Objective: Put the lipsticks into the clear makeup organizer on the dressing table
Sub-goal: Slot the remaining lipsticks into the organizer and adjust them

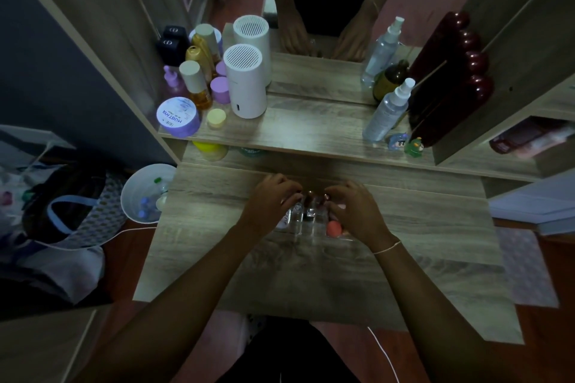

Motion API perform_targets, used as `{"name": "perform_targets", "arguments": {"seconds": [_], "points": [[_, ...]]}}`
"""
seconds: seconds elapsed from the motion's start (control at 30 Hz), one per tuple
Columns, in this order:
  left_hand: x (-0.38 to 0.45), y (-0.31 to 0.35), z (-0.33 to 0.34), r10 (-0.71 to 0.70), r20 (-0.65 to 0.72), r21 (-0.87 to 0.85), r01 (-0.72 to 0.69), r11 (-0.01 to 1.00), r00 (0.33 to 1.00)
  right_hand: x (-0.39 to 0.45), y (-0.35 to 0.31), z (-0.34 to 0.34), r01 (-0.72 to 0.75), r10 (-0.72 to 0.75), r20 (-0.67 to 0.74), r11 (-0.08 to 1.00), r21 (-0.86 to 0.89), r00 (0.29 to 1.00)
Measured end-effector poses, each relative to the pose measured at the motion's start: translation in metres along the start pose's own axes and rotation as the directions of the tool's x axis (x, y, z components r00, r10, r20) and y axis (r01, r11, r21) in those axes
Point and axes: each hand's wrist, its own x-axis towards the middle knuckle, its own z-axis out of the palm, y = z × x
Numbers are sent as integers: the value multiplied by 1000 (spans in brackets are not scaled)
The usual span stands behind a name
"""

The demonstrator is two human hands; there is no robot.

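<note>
The clear makeup organizer point(308, 227) stands in the middle of the wooden dressing table point(420, 274), between my two hands. Several lipsticks point(309, 202) stand upright in its slots, their dark tops showing between my fingers. A pink rounded item point(333, 228) sits in its right front part. My left hand point(273, 202) rests on the organizer's left side with fingers curled at the lipstick tops. My right hand point(354, 208) is curled over the right side, fingertips at a lipstick top. Whether either hand grips a lipstick is hidden by the fingers.
A raised shelf behind holds a white cylinder device point(247, 81), a purple jar point(178, 116), several bottles at left, and spray bottles point(387, 112) at right before a mirror. A white bin point(146, 193) and a bag point(71, 205) sit on the floor left.
</note>
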Motion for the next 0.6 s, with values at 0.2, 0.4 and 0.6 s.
{"name": "perform_targets", "arguments": {"seconds": [0.2,0.4,0.6], "points": [[-1,-1,0,-19,-5,-8,19,1000,1000,-1,-1,1,9,-9,-10,1000,-11,1000],[-4,-2,0,0,-21,-15,-1,1000,1000,-5,-1,-2,22,-21,-29,1000,9,999],[-7,-5,-4,-28,-138,-38,22,999,990,-25,5,-6,40,-25,-211,997,65,977]]}}
